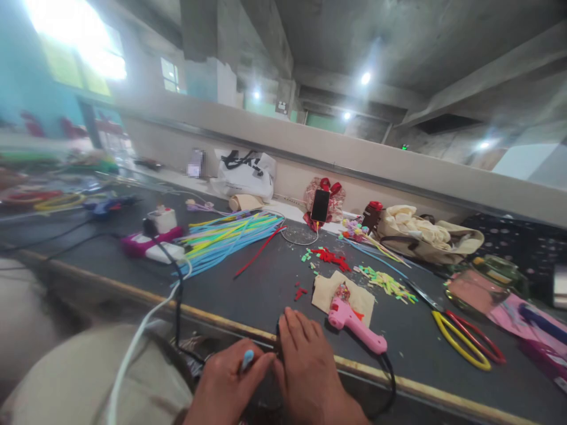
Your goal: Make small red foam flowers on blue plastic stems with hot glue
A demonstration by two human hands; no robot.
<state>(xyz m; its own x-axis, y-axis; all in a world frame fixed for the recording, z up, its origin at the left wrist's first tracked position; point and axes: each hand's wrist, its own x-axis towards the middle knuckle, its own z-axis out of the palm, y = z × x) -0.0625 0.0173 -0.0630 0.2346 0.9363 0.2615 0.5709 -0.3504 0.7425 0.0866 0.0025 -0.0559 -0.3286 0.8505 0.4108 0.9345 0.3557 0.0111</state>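
My left hand (230, 378) is closed at the table's front edge, and the end of a light blue stick (247, 358), like a pipe cleaner, pokes out between thumb and fingers. Beside it my right hand (308, 360) lies over the edge with its fingers stretched out; its palm side is hidden. A pink glue gun (354, 324) rests on a beige pad (322, 293) just beyond the right hand. Small red pieces (300, 291) are scattered near those fingertips. Farther back lies a bundle of blue, green and yellow pipe cleaners (230, 236), with one red pipe cleaner (259, 254) apart from it.
Scissors (443, 313) with yellow and red handles lie at right, near yellow-green cut pieces (387, 283). A phone (320, 205) leans at the back. A power strip (153, 243) and a white cable (142, 330) are at left. Bags (245, 174) stand along the partition.
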